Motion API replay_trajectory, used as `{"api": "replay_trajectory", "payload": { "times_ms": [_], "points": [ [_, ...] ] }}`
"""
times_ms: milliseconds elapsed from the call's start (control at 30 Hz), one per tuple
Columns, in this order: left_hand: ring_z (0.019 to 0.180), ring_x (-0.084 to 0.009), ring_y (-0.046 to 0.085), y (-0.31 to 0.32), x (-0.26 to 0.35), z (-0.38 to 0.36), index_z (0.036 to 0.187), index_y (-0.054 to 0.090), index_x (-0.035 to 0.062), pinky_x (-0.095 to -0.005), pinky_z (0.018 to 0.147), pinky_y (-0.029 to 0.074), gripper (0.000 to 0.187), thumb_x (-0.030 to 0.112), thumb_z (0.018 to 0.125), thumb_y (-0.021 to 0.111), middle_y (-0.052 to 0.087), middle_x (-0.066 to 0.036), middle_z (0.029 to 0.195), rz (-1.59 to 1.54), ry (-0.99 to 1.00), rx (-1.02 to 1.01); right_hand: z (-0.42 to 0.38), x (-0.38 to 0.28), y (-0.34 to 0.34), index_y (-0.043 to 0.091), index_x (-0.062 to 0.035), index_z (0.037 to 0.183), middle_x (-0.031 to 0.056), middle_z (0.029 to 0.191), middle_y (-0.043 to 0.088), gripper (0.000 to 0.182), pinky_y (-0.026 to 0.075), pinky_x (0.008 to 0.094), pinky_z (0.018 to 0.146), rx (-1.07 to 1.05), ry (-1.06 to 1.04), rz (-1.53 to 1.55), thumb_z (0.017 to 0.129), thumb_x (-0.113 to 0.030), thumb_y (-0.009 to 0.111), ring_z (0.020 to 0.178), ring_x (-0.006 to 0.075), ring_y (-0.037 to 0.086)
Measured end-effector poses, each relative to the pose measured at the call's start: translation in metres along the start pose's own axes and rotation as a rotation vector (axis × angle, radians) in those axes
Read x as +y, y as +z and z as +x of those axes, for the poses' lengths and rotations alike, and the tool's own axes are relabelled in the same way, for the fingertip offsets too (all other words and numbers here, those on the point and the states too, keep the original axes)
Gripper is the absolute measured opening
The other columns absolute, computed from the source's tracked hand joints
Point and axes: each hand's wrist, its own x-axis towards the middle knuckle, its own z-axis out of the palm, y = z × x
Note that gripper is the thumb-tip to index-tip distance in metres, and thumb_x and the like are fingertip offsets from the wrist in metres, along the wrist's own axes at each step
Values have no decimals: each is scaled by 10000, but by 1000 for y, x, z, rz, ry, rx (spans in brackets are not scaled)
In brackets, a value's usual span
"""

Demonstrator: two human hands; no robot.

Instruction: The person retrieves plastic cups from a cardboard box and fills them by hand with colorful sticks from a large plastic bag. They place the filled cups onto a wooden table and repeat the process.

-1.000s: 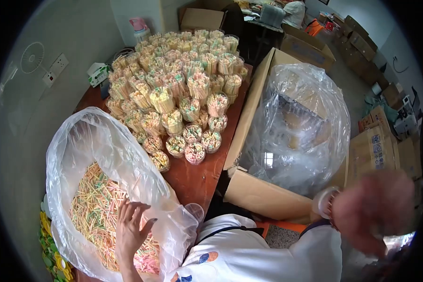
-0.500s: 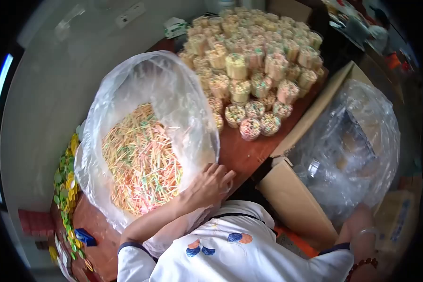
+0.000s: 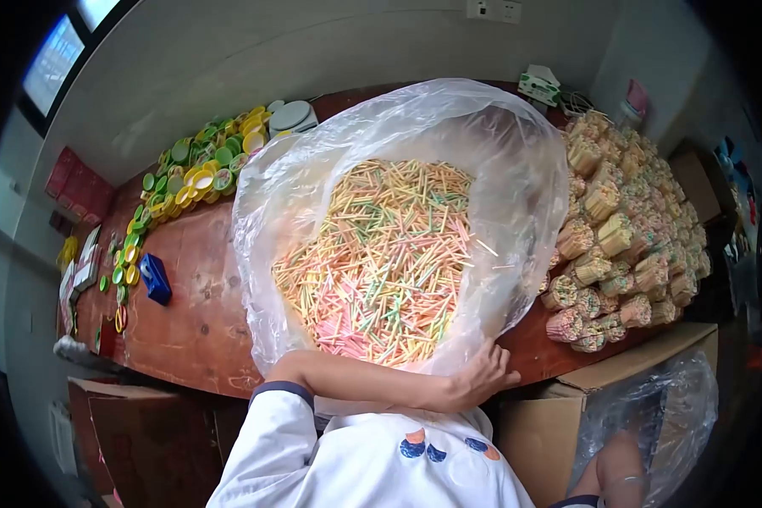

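My left arm reaches across my body, and my left hand [image 3: 485, 377] is at the near right edge of a large clear plastic bag [image 3: 516, 203]. Its fingers are curled on the film, gripping the bag. Inside the wide-open bag lies a heap of short thin pastel sticks [image 3: 389, 262] in pink, yellow, green and orange. At the lower right my bent right arm [image 3: 620, 466] shows over a cardboard box [image 3: 538, 440]; my right hand is outside the picture.
Many bundles of similar sticks [image 3: 618, 233] are stacked on the right of the red-brown table [image 3: 199, 313]. Green and yellow lids [image 3: 199, 179], a round grey-white device [image 3: 292, 117], a blue object [image 3: 155, 278] and a tissue box [image 3: 539, 85] also lie there. Crumpled plastic [image 3: 686, 406] fills the box.
My view has swung left, so the bag is central and more of the lids and table shows. My left hand stays at the bag's near right edge. My right forearm has dropped mostly from view.
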Motion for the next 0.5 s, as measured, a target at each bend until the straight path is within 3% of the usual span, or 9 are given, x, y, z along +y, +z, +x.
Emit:
{"api": "replay_trajectory", "payload": {
  "times_ms": [33, 67, 133, 167, 200, 267, 400, 467, 500],
  "points": [
    [1050, -337, 593, 4, 0, -1, 1292, 578, 136, -513, 965, 413, 368, 261, 945, 580, 593, -169, 1053, -20, 33, 96, 0, -2, 3, 577, 7, 1249, 154, 1214, 605, 680, 486, 400, 931, -31, 8, -10, 723, -302, 875, 1098, 303, 603],
    [1050, -337, 593, 5, -3, 3, 1292, 578, 136, -513, 965, 413, 368, 261, 945, 580, 593, -169, 1053, -29, 20, 97, 1, -5, 5, 575, 8, 1259, 157, 1227, 604, 693, 485, 403, 940, -61, 17, -22, 722, -310, 876, 1110, 307, 601],
    [1145, -357, 579, 3, -12, 9, 1361, 537, 65, -515, 1112, 346, 621, 266, 802, 721, 597, -189, 1127, -630, 229, 60, 1, -9, 10, 572, 11, 1280, 163, 1253, 601, 721, 482, 411, 958, -116, 37, -45, 720, -326, 878, 1134, 314, 598],
    [1170, -374, 556, 7, -17, 3, 1315, 533, 39, -562, 1149, 291, 692, 236, 707, 798, 574, -201, 1140, -717, 329, 328, 0, -12, 13, 570, 12, 1290, 165, 1266, 599, 735, 481, 414, 967, -136, 49, -57, 720, -334, 878, 1146, 318, 596],
    [1170, -374, 556, 5, -21, 2, 1315, 533, 39, -562, 1149, 291, 692, 236, 707, 798, 574, -201, 1140, -716, 323, 330, 0, -13, 14, 569, 13, 1300, 168, 1279, 597, 748, 480, 418, 977, -155, 61, -72, 719, -342, 879, 1158, 321, 594],
    [1192, -384, 533, -19, -33, 1, 1294, 521, 36, -553, 1088, 354, 624, 198, 753, 786, 554, -201, 1173, -1067, 485, 304, -1, -18, 18, 565, 15, 1320, 174, 1304, 594, 776, 477, 426, 995, -192, 85, -105, 717, -358, 881, 1182, 328, 591],
    [1148, -379, 577, -49, -43, -7, 1273, 501, 5, -498, 1011, 447, 617, 209, 775, 803, 574, -210, 1150, -1295, 392, 383, -2, -22, 21, 559, 19, 1361, 186, 1356, 587, 832, 472, 440, 1031, -266, 145, -184, 714, -390, 884, 1230, 342, 584],
    [1063, -370, 631, -63, -50, -14, 1263, 485, -15, -454, 885, 519, 621, 274, 818, 808, 597, -233, 1136, -1616, 141, 319, -4, -20, 19, 555, 22, 1381, 191, 1381, 584, 859, 470, 448, 1049, -308, 171, -227, 712, -406, 885, 1254, 350, 581],
    [1014, -362, 664, -76, -62, -21, 1264, 476, -25, -442, 827, 534, 540, 311, 929, 733, 617, -251, 1180, -1654, 11, 159, -8, -21, 17, 554, 23, 1391, 194, 1394, 583, 873, 469, 452, 1058, -326, 189, -244, 711, -414, 886, 1266, 353, 579]
  ]
}}
